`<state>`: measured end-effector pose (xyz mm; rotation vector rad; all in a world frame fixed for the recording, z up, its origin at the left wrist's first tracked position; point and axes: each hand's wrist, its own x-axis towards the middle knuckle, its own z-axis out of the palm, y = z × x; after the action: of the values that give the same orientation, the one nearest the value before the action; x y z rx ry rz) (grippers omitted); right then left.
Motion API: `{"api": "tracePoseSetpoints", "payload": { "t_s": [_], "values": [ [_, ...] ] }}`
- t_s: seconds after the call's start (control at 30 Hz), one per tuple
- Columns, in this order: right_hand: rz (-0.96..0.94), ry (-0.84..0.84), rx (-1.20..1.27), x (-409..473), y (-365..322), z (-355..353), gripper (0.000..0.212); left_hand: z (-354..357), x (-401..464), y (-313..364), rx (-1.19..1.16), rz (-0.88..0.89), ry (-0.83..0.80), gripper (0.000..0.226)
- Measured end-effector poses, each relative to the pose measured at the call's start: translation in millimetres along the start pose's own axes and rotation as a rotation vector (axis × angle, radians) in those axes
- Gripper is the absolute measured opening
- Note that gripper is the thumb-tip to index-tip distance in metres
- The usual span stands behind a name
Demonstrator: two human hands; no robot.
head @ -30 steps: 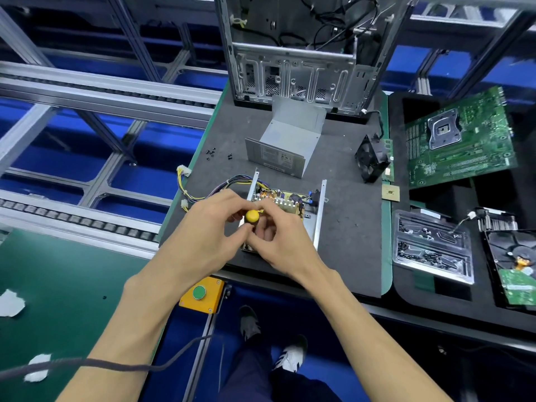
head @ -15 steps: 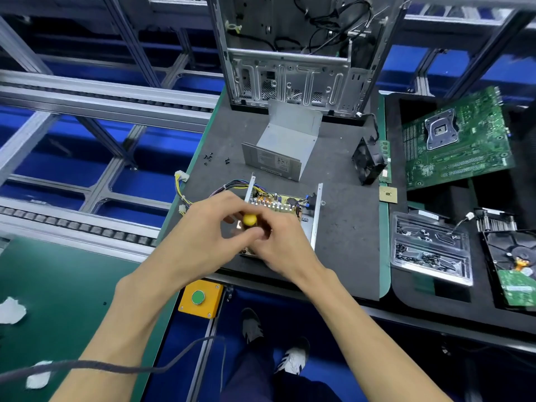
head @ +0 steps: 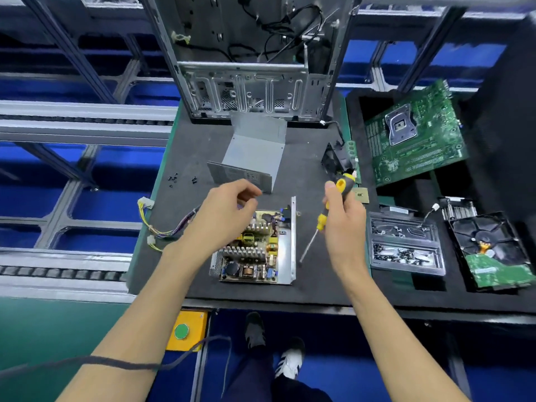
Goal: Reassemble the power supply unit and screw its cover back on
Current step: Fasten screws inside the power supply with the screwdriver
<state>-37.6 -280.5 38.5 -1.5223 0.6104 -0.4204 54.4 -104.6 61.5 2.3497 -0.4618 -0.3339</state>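
The open power supply base (head: 285, 256) lies on the dark mat, its circuit board with heat sinks exposed. Its coloured cable bundle (head: 162, 230) trails off to the left. The grey metal cover (head: 255, 153) stands apart behind it, near the computer case. My right hand (head: 343, 221) grips a yellow and black screwdriver (head: 327, 210), lifted to the right of the unit with its shaft pointing down at the mat. My left hand (head: 226, 216) hovers over the unit's left half with loosely curled fingers and holds nothing. A few black screws (head: 174, 179) lie on the mat at the left.
An empty computer case (head: 255, 91) stands at the back. To the right are a black fan (head: 336, 161), a CPU chip (head: 361, 195), a motherboard (head: 414, 134), a clear screw tray (head: 406, 245) and a hard drive (head: 493, 250). A conveyor frame runs along the left.
Both hands were together over the unit around the screwdriver's handle. They have now parted: the right hand carried the screwdriver up and to the right, the left hand let go and lifted.
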Motion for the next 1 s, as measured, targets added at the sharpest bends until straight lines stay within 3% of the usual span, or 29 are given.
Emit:
{"api": "tracePoseSetpoints", "payload": {
  "t_s": [0.1, 0.4, 0.67, 1.0],
  "values": [
    [0.059, 0.017, -0.011, 4.7, 1.9, -2.6, 0.037, 10.9, 18.3, -1.7, 0.029, 0.024, -0.034, 0.019],
    [0.040, -0.045, -0.001, 14.0, -11.7, 43.3, 0.042, -39.1, 52.8, -75.1, -0.013, -0.249, 0.367, 0.016],
    [0.094, -0.151, 0.058, 26.0, -24.0, 110.3, 0.030, -63.7, 58.8, -154.2, -0.022, -0.475, 0.326, 0.018],
    [0.121, -0.187, 0.043, 40.6, -23.1, 155.3, 0.022, -56.7, 79.4, -182.7, 0.024, -0.396, 0.269, 0.013]
  ]
}}
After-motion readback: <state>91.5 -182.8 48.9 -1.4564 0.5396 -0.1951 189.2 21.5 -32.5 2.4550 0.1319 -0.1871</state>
